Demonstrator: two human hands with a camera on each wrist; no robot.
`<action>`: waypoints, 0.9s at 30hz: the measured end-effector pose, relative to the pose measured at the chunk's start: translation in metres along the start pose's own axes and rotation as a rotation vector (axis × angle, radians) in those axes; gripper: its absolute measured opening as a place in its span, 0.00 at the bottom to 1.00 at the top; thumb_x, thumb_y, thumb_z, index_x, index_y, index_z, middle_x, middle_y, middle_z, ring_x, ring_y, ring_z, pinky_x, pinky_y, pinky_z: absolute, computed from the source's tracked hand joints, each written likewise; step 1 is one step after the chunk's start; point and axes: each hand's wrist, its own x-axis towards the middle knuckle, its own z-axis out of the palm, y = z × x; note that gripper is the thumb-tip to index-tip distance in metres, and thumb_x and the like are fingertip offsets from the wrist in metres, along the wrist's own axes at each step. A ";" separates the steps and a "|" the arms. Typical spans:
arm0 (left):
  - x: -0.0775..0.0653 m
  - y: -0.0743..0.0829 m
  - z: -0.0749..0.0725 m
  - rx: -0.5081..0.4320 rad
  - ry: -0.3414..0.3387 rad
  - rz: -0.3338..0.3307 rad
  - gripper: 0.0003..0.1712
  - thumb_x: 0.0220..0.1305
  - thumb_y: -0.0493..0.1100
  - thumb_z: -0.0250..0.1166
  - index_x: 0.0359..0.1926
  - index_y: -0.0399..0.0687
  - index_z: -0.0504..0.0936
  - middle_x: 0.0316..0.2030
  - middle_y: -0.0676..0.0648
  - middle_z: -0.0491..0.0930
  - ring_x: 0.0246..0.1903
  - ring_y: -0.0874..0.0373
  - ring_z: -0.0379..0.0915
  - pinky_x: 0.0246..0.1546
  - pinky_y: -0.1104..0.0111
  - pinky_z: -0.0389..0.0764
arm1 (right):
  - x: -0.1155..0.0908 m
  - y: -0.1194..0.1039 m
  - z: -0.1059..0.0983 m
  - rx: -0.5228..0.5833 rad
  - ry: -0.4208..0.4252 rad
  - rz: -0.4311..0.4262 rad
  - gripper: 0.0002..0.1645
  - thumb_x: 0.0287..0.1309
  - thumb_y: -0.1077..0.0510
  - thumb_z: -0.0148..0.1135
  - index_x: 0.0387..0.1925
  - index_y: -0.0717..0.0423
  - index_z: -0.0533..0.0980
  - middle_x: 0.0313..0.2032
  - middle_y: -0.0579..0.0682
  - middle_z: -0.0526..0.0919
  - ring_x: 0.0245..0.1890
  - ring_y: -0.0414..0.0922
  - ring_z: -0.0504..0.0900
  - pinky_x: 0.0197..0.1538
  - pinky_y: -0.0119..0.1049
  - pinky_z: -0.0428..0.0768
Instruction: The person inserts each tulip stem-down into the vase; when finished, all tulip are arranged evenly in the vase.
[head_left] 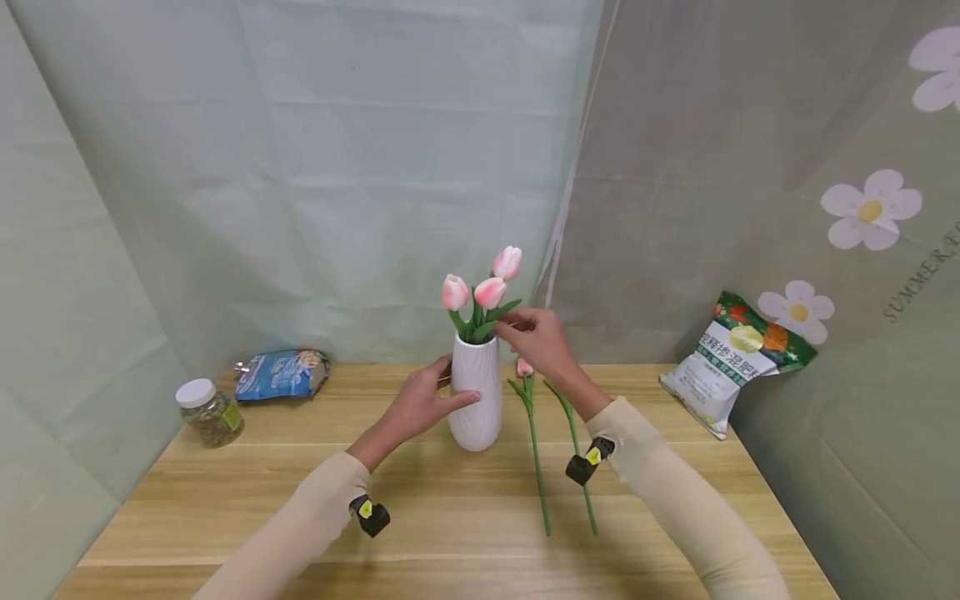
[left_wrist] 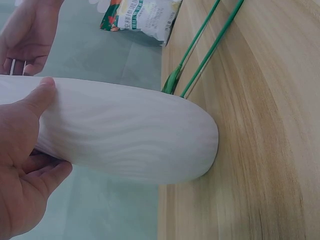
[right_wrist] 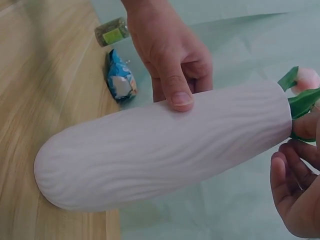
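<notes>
Two hands attend the white wavy-textured vase [head_left: 480,417], upright on the table [head_left: 450,521]: the left hand [head_left: 423,402] grips its side; the right hand [head_left: 546,343] is at the rim beside three pink tulips [head_left: 491,293], and whether it pinches a stem cannot be determined. Should the left grip slacken, a sideways push could tip the tall vase. Stem ends inside are concealed; any bloom on the outer loose stem [head_left: 590,510] is hidden behind the right wrist.
</notes>
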 end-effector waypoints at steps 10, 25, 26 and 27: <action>0.000 0.000 0.000 -0.010 0.002 -0.001 0.45 0.62 0.54 0.75 0.71 0.37 0.68 0.65 0.37 0.76 0.63 0.42 0.76 0.63 0.49 0.79 | -0.001 0.000 0.001 0.036 0.087 -0.032 0.16 0.64 0.53 0.71 0.46 0.60 0.86 0.40 0.55 0.87 0.37 0.50 0.85 0.34 0.34 0.86; 0.001 -0.003 0.001 0.001 -0.004 0.000 0.46 0.62 0.56 0.74 0.72 0.37 0.68 0.65 0.37 0.75 0.63 0.43 0.76 0.62 0.50 0.80 | -0.001 0.001 -0.002 -0.005 0.008 -0.005 0.12 0.65 0.53 0.69 0.41 0.58 0.87 0.36 0.54 0.88 0.30 0.46 0.84 0.36 0.40 0.87; 0.001 -0.003 0.001 -0.001 -0.005 0.002 0.45 0.62 0.56 0.74 0.72 0.37 0.68 0.65 0.37 0.75 0.63 0.42 0.76 0.62 0.50 0.80 | -0.001 0.002 -0.003 0.006 0.001 0.000 0.14 0.65 0.52 0.69 0.43 0.58 0.87 0.38 0.54 0.88 0.32 0.46 0.84 0.37 0.42 0.87; 0.001 -0.003 0.001 -0.002 -0.006 0.001 0.45 0.62 0.56 0.74 0.72 0.37 0.68 0.65 0.37 0.76 0.63 0.43 0.76 0.62 0.51 0.80 | -0.003 0.003 -0.003 0.016 -0.004 0.004 0.15 0.66 0.51 0.69 0.44 0.58 0.86 0.39 0.54 0.88 0.33 0.46 0.84 0.38 0.46 0.88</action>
